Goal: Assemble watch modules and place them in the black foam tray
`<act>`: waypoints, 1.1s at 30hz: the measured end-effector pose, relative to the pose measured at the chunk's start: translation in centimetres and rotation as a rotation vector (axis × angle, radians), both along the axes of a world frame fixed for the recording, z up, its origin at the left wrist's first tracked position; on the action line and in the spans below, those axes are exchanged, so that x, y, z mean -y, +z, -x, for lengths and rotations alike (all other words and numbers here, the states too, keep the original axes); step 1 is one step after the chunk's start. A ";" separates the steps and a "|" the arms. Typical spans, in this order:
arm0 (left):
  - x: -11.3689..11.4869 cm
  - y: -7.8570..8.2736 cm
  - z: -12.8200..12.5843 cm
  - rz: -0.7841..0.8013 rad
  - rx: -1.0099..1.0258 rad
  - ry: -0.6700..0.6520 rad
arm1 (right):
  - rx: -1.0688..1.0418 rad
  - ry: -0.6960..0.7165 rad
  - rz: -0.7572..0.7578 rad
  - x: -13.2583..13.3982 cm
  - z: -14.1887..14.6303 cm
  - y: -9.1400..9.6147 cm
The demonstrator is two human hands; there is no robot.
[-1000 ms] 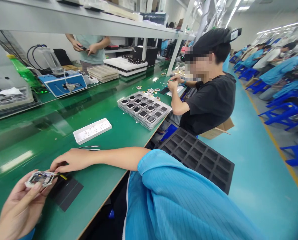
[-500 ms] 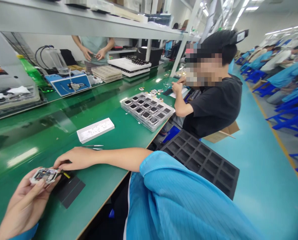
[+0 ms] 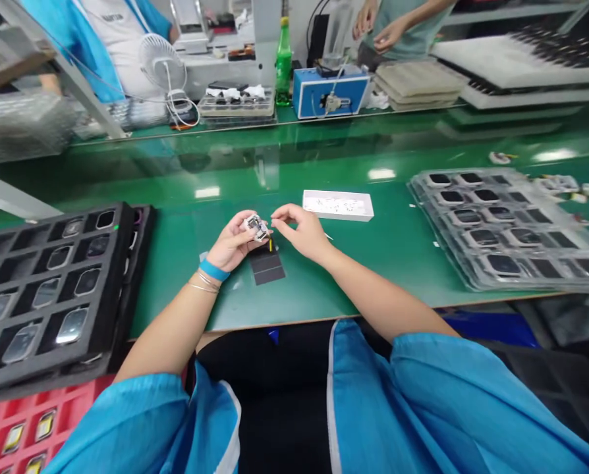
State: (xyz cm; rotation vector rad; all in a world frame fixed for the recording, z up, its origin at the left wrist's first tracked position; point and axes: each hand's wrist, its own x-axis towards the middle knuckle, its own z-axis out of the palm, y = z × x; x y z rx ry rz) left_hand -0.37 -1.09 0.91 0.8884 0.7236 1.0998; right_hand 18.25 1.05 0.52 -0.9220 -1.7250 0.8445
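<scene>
My left hand (image 3: 232, 243) grips an open watch case (image 3: 257, 227), small and white-rimmed, with electronic parts showing inside. A yellow strip (image 3: 271, 244) hangs at its lower right side. Just to the right of the case is my right hand (image 3: 302, 232), thumb and forefinger drawn together in a pinch. Whatever lies between those fingertips is too small to make out. Under the hands, a dark mat (image 3: 267, 268) rests on the green bench. Behind my right hand stands a shallow white box (image 3: 338, 205) with tiny pieces in it.
Black foam trays (image 3: 121, 263) of watch parts are stacked at left, above a red tray (image 3: 67, 401). Clear trays (image 3: 423, 217) with watch cases stand at right. A blue device (image 3: 302, 92), a green bottle (image 3: 283, 59) and a fan (image 3: 160, 59) line the back. People stand behind the bench.
My view has swung from the right to the bench straight ahead, bringing the left trays into sight. My left hand still holds the watch case, with my right fingers now slightly apart from it.
</scene>
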 end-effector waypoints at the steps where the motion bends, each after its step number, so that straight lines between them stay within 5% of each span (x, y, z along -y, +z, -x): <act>1: 0.0 0.0 0.0 -0.005 -0.002 -0.002 | -0.007 0.007 0.005 0.2 0.1 0.0; 15: -0.2 -0.7 -0.2 -0.045 -0.001 0.009 | 0.071 -0.040 -0.055 1.0 0.6 -0.1; 24: -0.2 -0.9 -0.6 -0.026 -0.029 0.052 | 0.568 -0.110 -0.423 1.2 0.6 -0.5; 27: -0.2 -1.1 -0.5 -0.027 -0.041 0.059 | 0.563 -0.095 -0.373 1.2 0.8 -0.4; 33: -0.3 -0.8 -0.2 -0.040 -0.027 0.024 | 0.131 -0.027 -0.039 0.6 0.4 -0.3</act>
